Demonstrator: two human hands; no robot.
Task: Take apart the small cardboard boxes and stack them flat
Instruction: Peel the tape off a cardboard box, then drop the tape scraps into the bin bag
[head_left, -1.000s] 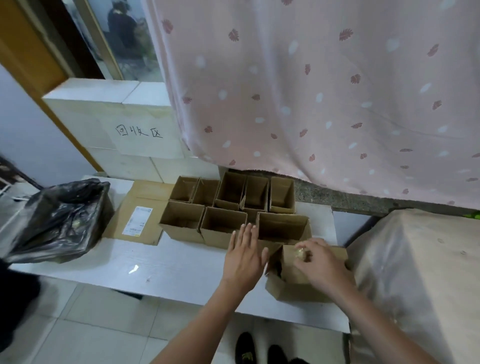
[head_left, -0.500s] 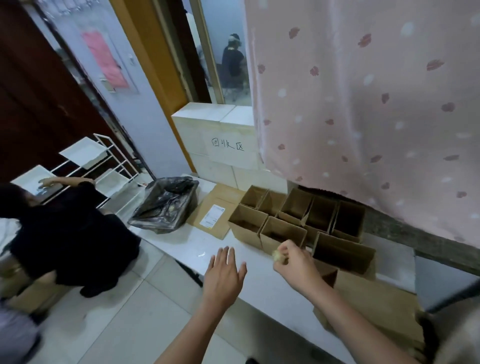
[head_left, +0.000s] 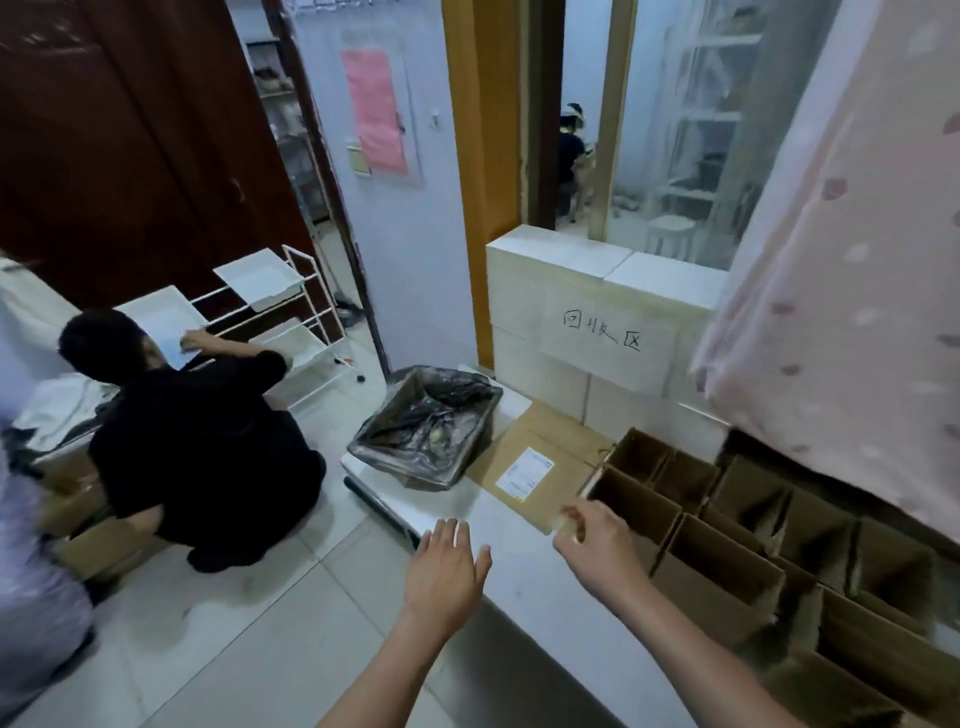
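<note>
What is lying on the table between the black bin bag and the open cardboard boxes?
In the head view, a flattened cardboard sheet with a white label lies between the black bin bag and the open boxes.

Two bare forearms, no sleeves in view, left hand (head_left: 445, 574), right hand (head_left: 597, 551), no rings

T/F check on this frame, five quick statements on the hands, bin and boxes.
1. The left hand grips a cardboard box. False: it is open, holding nothing.
2. The right hand pinches a small yellowish scrap. True.
3. The bin lined with a black bag sits on the floor. False: it sits on the white table.
4. A flattened cardboard piece with a white label lies between bin and open boxes. True.
5. The open boxes are flattened. False: they stand open.
</note>
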